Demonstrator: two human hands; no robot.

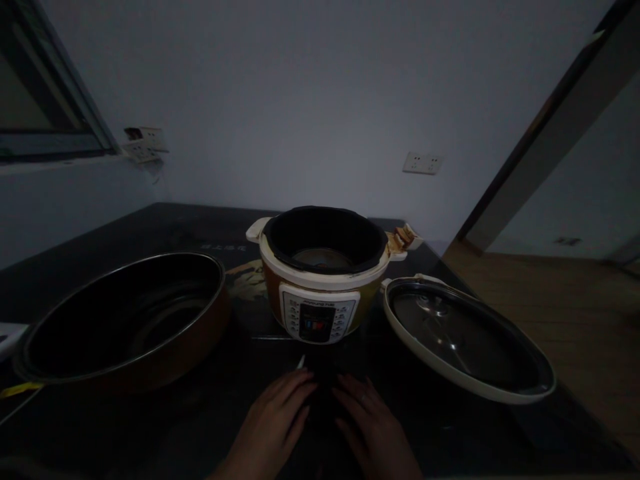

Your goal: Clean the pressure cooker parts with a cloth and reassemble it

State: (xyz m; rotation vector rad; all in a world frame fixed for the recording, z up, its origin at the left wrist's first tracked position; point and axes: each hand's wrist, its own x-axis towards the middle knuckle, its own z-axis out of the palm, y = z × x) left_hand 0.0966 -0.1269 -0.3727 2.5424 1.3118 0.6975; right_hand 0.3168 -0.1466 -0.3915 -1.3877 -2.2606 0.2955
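My left hand rests on the dark tabletop with its fingers stretched out and nothing visibly gripped. A small pale, pointed thing shows just beyond its fingertips; I cannot tell whether they touch. To its right, my right hand also lies with fingers extended, a ring on one of them. Straight ahead of both hands stands an electric pressure cooker, lidless, its dark inside showing and its control panel facing me. The cooker's detached lid lies to the right, its inner side up.
A large dark pan with a brownish outside takes up the left of the table. Something yellow lies at the left edge beside it. Behind the table is a wall with a socket; wooden floor lies to the right.
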